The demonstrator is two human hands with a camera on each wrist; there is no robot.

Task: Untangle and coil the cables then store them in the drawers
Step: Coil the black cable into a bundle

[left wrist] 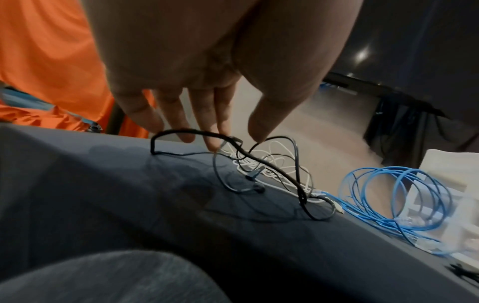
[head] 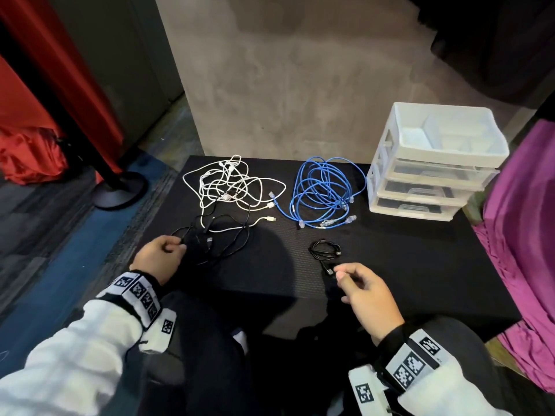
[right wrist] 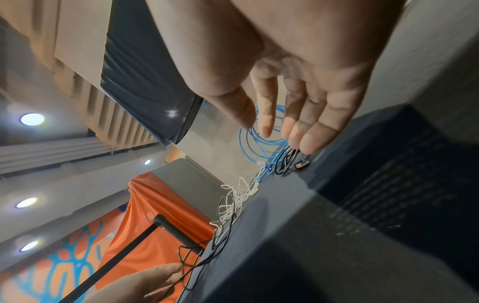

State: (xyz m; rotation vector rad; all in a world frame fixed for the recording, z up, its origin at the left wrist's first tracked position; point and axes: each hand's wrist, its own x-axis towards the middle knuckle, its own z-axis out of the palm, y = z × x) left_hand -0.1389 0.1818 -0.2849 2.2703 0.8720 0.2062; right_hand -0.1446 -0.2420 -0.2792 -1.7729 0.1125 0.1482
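Pinching black cable (head: 220,235), left hand (head: 157,258); right hand (head: 365,291) loose, empty; drawer contents unclear.

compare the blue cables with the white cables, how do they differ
The blue cables lie in a fairly round, loose coil beside the drawers; the white cables sprawl in an irregular tangle farther left. A black cable runs into the white cables, while the blue cables lie free of it. Both rest untouched on the black mat.

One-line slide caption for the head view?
Left hand pinches the tangled black cable; right hand hovers open by a small black coil.
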